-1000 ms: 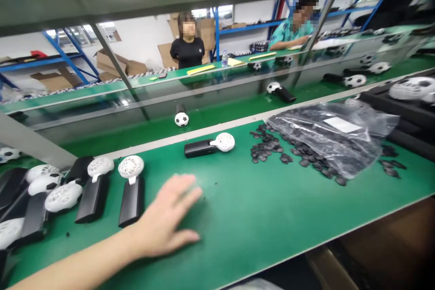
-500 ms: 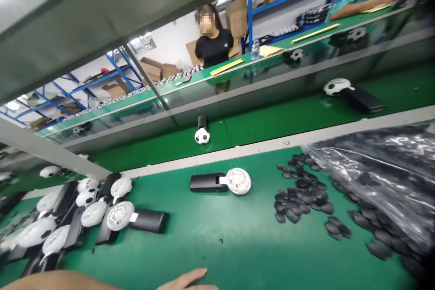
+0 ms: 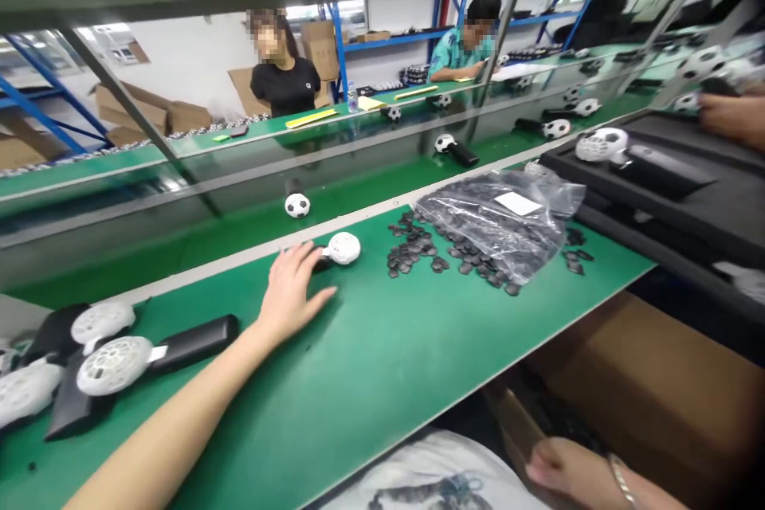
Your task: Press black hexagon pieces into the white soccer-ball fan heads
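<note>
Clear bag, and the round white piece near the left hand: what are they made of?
Clear bag: probably thin plastic film, glossy, judging by creases and reflections. Round white piece: likely moulded plastic, from its regular, rounded form; finish unclear.

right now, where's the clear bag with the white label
In the head view, the bag lies right of centre on the green table, beside loose black pieces.

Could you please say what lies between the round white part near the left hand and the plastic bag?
In the head view, loose black pieces lie on the green tabletop between the round white part and the plastic bag.
</note>
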{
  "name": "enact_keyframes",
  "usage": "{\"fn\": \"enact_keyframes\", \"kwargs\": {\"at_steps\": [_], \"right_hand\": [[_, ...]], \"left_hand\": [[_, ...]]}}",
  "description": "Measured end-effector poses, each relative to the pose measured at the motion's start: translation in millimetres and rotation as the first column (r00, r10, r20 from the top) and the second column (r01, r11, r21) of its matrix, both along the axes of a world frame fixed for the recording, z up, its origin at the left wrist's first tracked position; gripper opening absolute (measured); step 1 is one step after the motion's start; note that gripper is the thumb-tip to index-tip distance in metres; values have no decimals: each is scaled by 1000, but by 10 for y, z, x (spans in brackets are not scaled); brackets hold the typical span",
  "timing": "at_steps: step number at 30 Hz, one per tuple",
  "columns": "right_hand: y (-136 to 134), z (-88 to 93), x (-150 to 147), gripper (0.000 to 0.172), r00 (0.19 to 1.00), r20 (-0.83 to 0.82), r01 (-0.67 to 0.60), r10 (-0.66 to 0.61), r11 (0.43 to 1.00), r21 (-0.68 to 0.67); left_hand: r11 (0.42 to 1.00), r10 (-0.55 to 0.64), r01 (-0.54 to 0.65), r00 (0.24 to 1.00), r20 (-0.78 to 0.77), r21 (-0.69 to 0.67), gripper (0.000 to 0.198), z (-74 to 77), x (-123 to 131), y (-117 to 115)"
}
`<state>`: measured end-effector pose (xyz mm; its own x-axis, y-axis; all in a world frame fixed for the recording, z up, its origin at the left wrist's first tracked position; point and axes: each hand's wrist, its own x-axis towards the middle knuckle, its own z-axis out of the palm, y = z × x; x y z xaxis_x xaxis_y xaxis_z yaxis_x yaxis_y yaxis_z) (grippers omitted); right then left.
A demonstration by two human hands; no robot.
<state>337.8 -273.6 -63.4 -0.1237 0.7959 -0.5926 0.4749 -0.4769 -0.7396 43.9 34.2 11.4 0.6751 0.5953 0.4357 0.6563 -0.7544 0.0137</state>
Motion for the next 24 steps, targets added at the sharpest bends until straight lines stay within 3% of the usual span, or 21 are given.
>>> {"fn": "enact_keyframes", "kwargs": {"at_steps": [1,3,4,6,8,9,10,12,15,19,24], "right_hand": [[57,135,20,34,996,79,-41,41,999,1],[284,444,45,35,996,87,-53,34,973,223],[450,583,54,36,993,114,-7,-32,946,324],[866,756,93,38,932,272,54,-240,833,551],[1335,784,198,41,776,492,-26,-396,759,651],[1564,766,282,42,673,602,-58,-430,781,622],[1778,744,384,44,621,633,-36,-463,789,613],[2133,718,619,54,538,664,20,-519,795,606],[2464,737,925,69,428,694,125,-579,798,589],[2644,703,970,69,416,734,126,-537,833,538],[2726,582,586,64,468,752,-5,-464,849,528]], "left_hand": [[998,56,-56,998,15,-16,65,0,101,120],[991,125,-125,992,-12,-47,66,-18,255,297],[987,145,-148,988,-43,-60,64,-29,304,349],[982,168,-176,979,-113,-68,57,-42,350,387],[980,180,-190,971,-159,-51,54,-45,342,361],[981,184,-193,968,-170,-33,53,-46,327,337],[981,189,-194,966,-177,-13,52,-49,310,312],[978,208,-207,961,-180,25,51,-61,280,273],[973,232,-227,956,-181,49,52,-80,265,257],[975,224,-219,954,-198,49,51,-77,284,267],[967,253,-246,939,-233,59,47,-49,293,242]]}}
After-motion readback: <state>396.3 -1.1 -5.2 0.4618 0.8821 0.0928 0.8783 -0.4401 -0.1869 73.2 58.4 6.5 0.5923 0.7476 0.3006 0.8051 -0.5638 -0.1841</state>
